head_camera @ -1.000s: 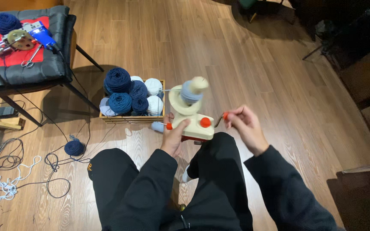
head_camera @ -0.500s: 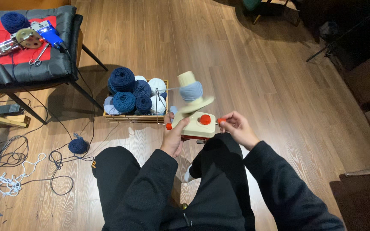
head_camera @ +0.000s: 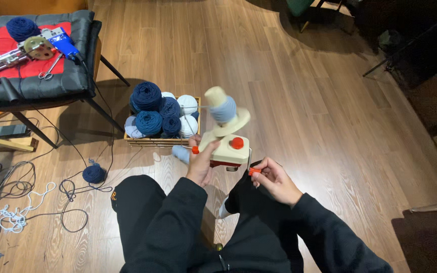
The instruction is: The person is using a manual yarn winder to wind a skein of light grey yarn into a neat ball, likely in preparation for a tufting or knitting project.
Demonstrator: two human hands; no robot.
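A cream yarn winder (head_camera: 226, 146) with a red knob rests on my knee, its tilted cone carrying a small wrap of light blue yarn (head_camera: 224, 109). My left hand (head_camera: 201, 164) grips the winder's body on its left side, beside an orange peg. My right hand (head_camera: 274, 178) pinches the orange crank handle (head_camera: 254, 171) at the winder's lower right. Both arms wear black sleeves, and my legs are in black trousers.
A wooden crate (head_camera: 161, 141) of dark blue, light blue and white yarn balls sits on the floor beyond the winder. A loose dark blue ball (head_camera: 94, 173) and tangled cords lie to the left. A black chair (head_camera: 31, 81) holds tools, scissors and yarn.
The crank handle and my right hand have swung down and toward me. The cone has turned, its tip now leaning left. My left hand keeps its hold on the winder.
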